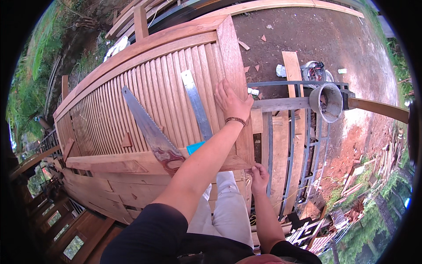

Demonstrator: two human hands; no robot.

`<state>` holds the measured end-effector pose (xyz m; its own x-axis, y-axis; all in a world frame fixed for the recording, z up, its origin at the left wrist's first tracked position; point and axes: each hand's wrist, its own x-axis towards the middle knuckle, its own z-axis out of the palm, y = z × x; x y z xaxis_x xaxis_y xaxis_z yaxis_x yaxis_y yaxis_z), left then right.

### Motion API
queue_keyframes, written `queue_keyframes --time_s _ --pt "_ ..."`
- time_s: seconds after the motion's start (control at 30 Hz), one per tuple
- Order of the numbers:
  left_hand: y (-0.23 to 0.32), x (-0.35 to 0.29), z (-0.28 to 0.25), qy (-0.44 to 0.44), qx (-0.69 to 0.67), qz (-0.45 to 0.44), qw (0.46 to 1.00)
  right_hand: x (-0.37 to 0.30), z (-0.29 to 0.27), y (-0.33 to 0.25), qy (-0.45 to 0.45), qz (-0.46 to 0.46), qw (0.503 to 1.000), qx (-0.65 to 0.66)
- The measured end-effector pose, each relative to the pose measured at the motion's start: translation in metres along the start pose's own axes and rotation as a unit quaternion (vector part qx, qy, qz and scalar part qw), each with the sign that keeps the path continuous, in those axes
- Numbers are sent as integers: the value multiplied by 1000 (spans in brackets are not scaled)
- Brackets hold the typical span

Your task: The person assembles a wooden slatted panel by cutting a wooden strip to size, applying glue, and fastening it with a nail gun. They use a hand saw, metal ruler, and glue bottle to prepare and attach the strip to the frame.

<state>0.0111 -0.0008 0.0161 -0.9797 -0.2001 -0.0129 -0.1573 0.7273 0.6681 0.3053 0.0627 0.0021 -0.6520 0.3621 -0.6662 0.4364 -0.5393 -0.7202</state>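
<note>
A louvered wooden door panel (145, 163) lies flat before me, its slats running between wide frame boards. My left hand (233, 103) rests on the frame at the right end, fingers stretched over the wood. Beside the panel's near right corner is my right hand (259, 175); its fingers are curled in against the edge, and whatever they pinch is too small to make out. A handsaw (147, 119) with a brown handle lies across the slats. Right of it is a try square with a steel blade (195, 103) and teal handle (194, 147), partly under my left forearm.
Small wood offcuts (126, 141) lie on the panel. Beneath it are planks (277, 154) and a dark metal frame (309, 160). A grey bucket (326, 103) stands to the right, near a bag-lined container (314, 72). Scrap wood is piled on the ground at the far right.
</note>
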Motion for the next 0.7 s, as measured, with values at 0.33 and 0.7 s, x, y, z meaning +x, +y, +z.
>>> queue_keyframes --time_s 0.33,0.7 --pt "-5 -2 6 23 23 24 999 2 8 5 0 -5 1000 9" --pt "-12 -1 -2 -35 -5 16 999 7 5 3 -28 -31 999 -32"
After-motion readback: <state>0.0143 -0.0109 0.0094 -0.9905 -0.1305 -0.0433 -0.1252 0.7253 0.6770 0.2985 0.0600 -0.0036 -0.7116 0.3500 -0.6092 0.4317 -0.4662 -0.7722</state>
